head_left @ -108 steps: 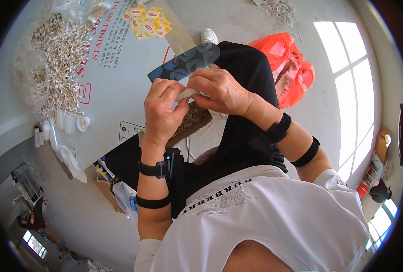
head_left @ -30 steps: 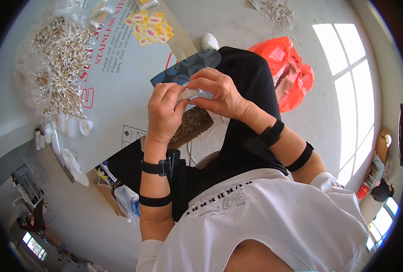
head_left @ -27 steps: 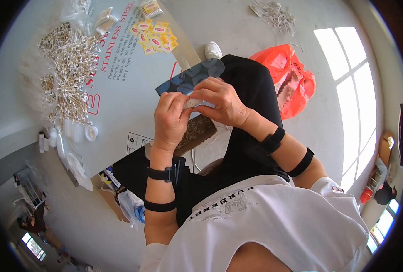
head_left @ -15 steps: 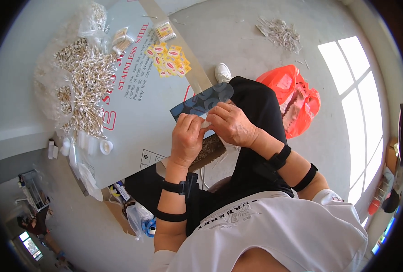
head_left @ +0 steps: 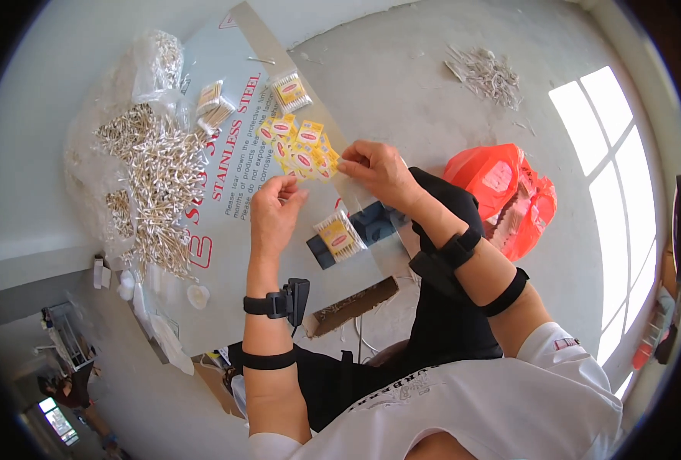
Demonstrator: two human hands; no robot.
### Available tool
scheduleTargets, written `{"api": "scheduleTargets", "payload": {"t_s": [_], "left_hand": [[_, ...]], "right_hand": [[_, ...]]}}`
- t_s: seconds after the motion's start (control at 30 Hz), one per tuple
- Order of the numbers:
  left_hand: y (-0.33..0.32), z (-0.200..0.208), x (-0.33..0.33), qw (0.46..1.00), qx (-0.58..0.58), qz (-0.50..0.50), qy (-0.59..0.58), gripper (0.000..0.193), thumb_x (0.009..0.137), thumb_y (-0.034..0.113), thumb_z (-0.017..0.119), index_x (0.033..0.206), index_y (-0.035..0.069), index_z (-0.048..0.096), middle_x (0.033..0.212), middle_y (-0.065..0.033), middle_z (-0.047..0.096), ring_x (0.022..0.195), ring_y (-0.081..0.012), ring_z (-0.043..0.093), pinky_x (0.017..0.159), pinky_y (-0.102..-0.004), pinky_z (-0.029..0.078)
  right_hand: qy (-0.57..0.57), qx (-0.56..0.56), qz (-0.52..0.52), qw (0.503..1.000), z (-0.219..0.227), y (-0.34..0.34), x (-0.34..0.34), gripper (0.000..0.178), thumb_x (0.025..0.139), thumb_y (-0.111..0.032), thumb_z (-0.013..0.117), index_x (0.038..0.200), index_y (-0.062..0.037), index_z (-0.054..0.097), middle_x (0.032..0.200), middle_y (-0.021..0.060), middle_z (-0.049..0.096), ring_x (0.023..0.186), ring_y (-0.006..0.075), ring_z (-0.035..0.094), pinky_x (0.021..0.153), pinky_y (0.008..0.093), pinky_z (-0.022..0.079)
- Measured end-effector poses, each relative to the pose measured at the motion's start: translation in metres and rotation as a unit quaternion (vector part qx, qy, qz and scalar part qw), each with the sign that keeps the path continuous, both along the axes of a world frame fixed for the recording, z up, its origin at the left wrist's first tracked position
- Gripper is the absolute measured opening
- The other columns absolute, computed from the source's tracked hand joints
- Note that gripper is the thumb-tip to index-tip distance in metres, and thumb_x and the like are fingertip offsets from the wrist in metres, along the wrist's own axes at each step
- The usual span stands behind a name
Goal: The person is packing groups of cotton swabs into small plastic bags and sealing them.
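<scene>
A flat clear packet of cotton swabs with a yellow label (head_left: pixel 339 236) lies on a dark patterned pad (head_left: pixel 373 222) at the table's near edge. Beyond it is a loose pile of yellow-and-white printed cards (head_left: pixel 304 153). My right hand (head_left: pixel 384 173) reaches to the pile's right edge, thumb and fingers pinched together on a yellow card there. Just short of the pile, my left hand (head_left: pixel 274 213) hovers with its thumb apart from its bent fingers and nothing visible in it. Two more swab packets, one labelled (head_left: pixel 291 92) and one plain (head_left: pixel 215 106), lie farther off.
A big heap of loose cotton swabs (head_left: pixel 160 176) spills from clear plastic bags along the table's left. An open cardboard box (head_left: pixel 353 307) sits below the near edge. On the floor are a red plastic bag (head_left: pixel 482 180) and scattered white sticks (head_left: pixel 485 77).
My hands, together over the pad before, have parted and moved forward to the yellow cards. The labelled swab packet now shows lying on the pad. My view has shifted slightly.
</scene>
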State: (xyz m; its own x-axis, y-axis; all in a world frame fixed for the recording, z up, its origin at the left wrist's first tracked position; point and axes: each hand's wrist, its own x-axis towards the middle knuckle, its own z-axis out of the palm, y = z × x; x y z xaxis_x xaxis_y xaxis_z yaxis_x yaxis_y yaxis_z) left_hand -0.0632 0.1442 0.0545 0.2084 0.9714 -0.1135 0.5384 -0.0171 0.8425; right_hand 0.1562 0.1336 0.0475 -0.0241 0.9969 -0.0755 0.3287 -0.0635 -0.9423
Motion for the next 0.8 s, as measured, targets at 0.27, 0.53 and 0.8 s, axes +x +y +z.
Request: {"api": "scheduleTargets", "payload": {"t_s": [0.27,0.53,0.8], "left_hand": [[0.170,-0.011,0.043,0.985,-0.048,0.130,0.099,0.030,0.084,0.022,0.071,0.093,-0.006,0.067,0.079,-0.0088,0.069,0.068,-0.0151,0.063,0.066,-0.0292,0.050],[0.130,-0.019,0.060,0.990,-0.016,0.101,-0.095,0.021,0.075,0.000,0.077,0.092,-0.004,0.065,0.081,-0.0078,0.067,0.071,-0.0128,0.062,0.060,-0.0266,0.051],[0.034,0.041,0.090,0.950,0.089,0.116,-0.274,0.027,0.077,-0.001,0.078,0.101,-0.002,0.066,0.096,-0.0044,0.064,0.085,-0.0099,0.059,0.077,-0.0237,0.051]], "right_hand": [[-0.011,0.009,-0.114,0.993,-0.030,0.162,-0.013,0.021,0.084,-0.017,0.072,0.089,0.0029,0.068,0.074,0.0061,0.065,0.066,0.0114,0.058,0.061,0.0297,0.049],[0.196,-0.014,-0.096,0.976,-0.040,0.127,-0.006,0.021,0.071,-0.006,0.081,0.084,0.0013,0.067,0.071,0.0045,0.064,0.063,0.0112,0.056,0.058,0.0284,0.046],[0.371,0.023,-0.004,0.928,0.010,0.048,0.011,0.018,0.077,0.000,0.076,0.093,-0.0024,0.068,0.068,-0.0066,0.052,0.061,0.0009,0.043,0.055,0.0191,0.035]]}}
